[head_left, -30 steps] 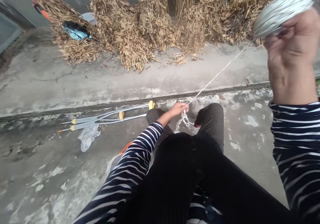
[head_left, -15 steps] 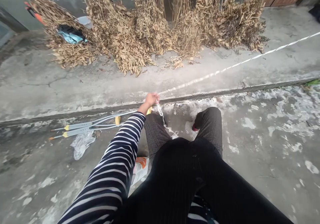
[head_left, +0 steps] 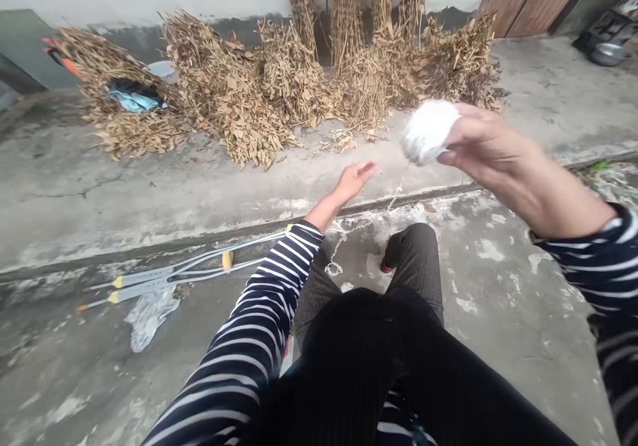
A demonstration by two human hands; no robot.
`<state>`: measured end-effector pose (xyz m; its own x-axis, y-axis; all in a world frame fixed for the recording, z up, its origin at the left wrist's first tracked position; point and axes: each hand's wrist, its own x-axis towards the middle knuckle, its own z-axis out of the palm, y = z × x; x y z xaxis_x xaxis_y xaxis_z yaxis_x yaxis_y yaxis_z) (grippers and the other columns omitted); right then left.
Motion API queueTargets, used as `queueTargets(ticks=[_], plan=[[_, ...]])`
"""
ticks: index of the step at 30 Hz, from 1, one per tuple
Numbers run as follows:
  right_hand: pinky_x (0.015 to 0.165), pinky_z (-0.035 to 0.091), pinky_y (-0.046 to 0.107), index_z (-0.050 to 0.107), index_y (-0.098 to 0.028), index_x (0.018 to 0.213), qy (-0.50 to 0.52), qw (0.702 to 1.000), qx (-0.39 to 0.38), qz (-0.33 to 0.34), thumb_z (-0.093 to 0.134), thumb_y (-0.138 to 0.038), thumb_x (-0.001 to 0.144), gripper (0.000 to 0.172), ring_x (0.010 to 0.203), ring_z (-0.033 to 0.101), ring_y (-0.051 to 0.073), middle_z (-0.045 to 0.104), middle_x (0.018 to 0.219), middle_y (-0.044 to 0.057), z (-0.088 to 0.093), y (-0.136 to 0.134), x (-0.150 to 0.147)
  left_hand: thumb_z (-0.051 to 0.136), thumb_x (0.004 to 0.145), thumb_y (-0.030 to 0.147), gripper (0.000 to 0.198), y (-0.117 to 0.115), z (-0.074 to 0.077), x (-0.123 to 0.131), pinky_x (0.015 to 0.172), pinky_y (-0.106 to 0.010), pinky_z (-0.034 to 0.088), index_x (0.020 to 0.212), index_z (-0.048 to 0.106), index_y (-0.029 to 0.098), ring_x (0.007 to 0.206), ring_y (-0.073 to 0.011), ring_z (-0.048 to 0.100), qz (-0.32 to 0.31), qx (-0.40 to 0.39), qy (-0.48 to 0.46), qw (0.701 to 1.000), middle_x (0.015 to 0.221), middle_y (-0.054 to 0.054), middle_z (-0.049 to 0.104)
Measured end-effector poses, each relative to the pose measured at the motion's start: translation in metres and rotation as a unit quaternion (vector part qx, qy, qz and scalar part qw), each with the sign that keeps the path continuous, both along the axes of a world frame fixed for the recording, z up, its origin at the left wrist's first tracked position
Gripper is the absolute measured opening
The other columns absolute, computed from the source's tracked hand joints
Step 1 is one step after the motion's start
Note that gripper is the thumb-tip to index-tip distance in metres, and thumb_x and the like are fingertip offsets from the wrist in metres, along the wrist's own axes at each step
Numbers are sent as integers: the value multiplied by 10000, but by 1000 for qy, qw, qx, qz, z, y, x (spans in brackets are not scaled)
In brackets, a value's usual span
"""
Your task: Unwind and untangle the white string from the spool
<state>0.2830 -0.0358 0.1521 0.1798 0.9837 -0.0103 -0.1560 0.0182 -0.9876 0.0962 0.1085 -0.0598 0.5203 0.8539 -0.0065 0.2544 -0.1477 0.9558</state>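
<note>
My right hand (head_left: 491, 147), blurred by motion, grips a white ball (head_left: 431, 131), which looks like wound string, at the right of centre. Over the step's edge my left hand (head_left: 353, 181) reaches toward the ball with fingers apart and nothing visible in them. A thin white strand (head_left: 396, 193) hangs below and between the hands. More white string (head_left: 337, 256) lies loosely on the ground between my knees.
Bundles of dry stalks (head_left: 239, 87) lean along the wall. Crutches (head_left: 169, 271) and a clear plastic bag (head_left: 151, 316) lie at the left. A concrete step (head_left: 189, 200) crosses in front. A metal pot (head_left: 608, 54) stands far right.
My right hand has come into view with the white ball. My left hand has moved right and up and let go of the string. The taut strand to the right is gone.
</note>
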Motion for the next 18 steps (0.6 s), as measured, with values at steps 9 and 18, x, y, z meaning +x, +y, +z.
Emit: queueTargets(ticks=[9, 18], plan=[[727, 625, 380, 675, -250, 1082, -35, 994, 44, 91, 809, -154, 692, 424, 880, 694, 228, 672, 801, 18, -33, 43, -38, 567, 1024, 299, 222, -51, 67, 15, 1051, -359, 529, 1008, 724, 141, 1000, -204, 751, 16, 44, -212, 976, 868, -59, 793], [595, 517, 248, 614, -194, 767, 27, 1000, 1, -9, 716, -53, 696, 188, 705, 573, 123, 587, 671, -7, -38, 56, -17, 507, 1042, 306, 251, -77, 39, 12, 906, -287, 540, 844, 599, 182, 745, -141, 707, -21, -51, -188, 981, 624, 8, 693]])
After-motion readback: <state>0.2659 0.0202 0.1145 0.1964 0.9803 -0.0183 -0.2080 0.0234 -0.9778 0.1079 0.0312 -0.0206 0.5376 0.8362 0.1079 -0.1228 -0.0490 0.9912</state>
